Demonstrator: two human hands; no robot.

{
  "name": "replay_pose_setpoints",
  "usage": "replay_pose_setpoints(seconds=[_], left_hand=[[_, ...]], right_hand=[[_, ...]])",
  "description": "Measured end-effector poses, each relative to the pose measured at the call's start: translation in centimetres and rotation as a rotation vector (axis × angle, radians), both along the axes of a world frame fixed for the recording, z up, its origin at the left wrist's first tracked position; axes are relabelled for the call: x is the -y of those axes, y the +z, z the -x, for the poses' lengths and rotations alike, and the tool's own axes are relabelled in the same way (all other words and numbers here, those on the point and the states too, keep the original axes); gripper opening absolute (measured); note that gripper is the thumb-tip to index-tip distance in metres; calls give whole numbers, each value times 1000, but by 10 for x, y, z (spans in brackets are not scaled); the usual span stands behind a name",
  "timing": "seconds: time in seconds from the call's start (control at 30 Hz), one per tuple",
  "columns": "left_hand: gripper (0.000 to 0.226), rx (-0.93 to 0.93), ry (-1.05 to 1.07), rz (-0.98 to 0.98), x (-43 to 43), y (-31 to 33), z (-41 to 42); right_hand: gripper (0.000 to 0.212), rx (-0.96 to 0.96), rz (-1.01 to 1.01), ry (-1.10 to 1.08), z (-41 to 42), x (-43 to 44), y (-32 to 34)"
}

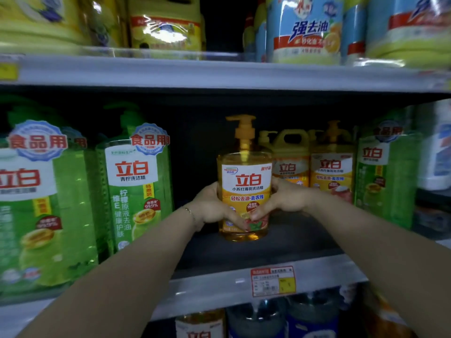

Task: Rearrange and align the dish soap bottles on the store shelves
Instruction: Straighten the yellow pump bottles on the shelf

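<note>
Orange soap bottle [245, 191] with a pump top stands upright on the middle shelf [244, 279], just right of the picture's centre, its white and orange label facing out. Both hands clasp it low on its body. The left hand [214, 208] wraps it from nine o'clock, thumb laid across the lower front of the label; a thin bracelet [189, 212] sits on that wrist. The right hand [285, 198] presses in from three o'clock, its thumb meeting the other near the bottom of the label, so the bottle is squeezed between the two palms.

At three o'clock from the bottle, a little further back, stand an orange jug [290, 162] with a handle and another orange pump bottle [332, 167], then a green bottle [385, 176]. At nine o'clock, across a dark bare gap of shelf, stand tall green bottles [136, 181], blurred toward the left edge.

At six o'clock a red and yellow price tag [273, 280] hangs on the shelf's front edge. At twelve o'clock the upper shelf [219, 74] carries yellow and blue packs, blurred.
</note>
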State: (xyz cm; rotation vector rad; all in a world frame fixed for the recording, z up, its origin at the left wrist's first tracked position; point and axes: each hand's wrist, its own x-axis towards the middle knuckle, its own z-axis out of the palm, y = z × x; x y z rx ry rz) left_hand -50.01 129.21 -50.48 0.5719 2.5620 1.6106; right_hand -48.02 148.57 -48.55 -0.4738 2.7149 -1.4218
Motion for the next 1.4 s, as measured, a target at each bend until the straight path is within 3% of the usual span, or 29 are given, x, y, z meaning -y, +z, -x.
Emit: replay_pose_setpoints(seconds=[0.1,0.3,0.63,0.73,1.17,1.4], left_hand=[[104,-83,17,-14,3,-2,-20],[92,-170,27,-10,7,2,-62],[100,-289,-93,-42,17,21,-125],[92,-298,-94,-36,29,10,-150],[67,-301,-10,-139,115,-64,-220],[71,-172,145,-197,166,-134,-215]], right_hand=[[68,-75,-7,-28,-21,1,-5],[83,-172,15,-36,-59,-1,-9],[68,-333,65,51,-133,0,16],[63,-324,79,96,-153,8,7],[82,-225,102,278,-182,94,-65],[66,-128,203,348,-165,143,-133]])
